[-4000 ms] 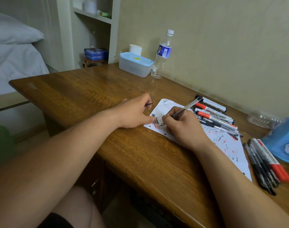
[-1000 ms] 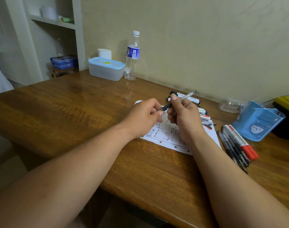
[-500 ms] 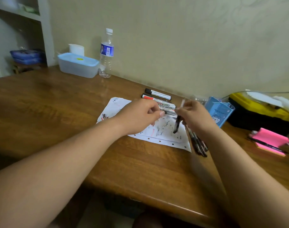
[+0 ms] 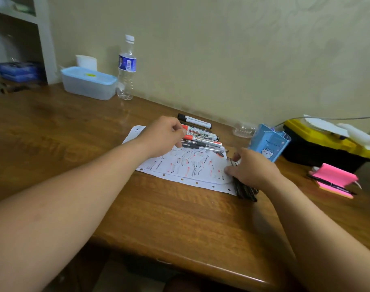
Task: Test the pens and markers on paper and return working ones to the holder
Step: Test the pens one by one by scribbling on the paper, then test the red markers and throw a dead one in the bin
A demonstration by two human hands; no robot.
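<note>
one sheet of paper (image 4: pixel 186 165), covered in red and black test strokes, lies on the desk (image 4: pixel 179 218). three markers (image 4: pixel 198 135) sit at its far edge. your left hand (image 4: pixel 160 138) curls loosely by them; your right hand (image 4: pixel 253 169) presses dark pens (image 4: pixel 245 189) beside one blue holder (image 4: pixel 268 143).

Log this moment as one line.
left hand at markers | right hand on pen pile | paper scribbled | holder upright
</note>
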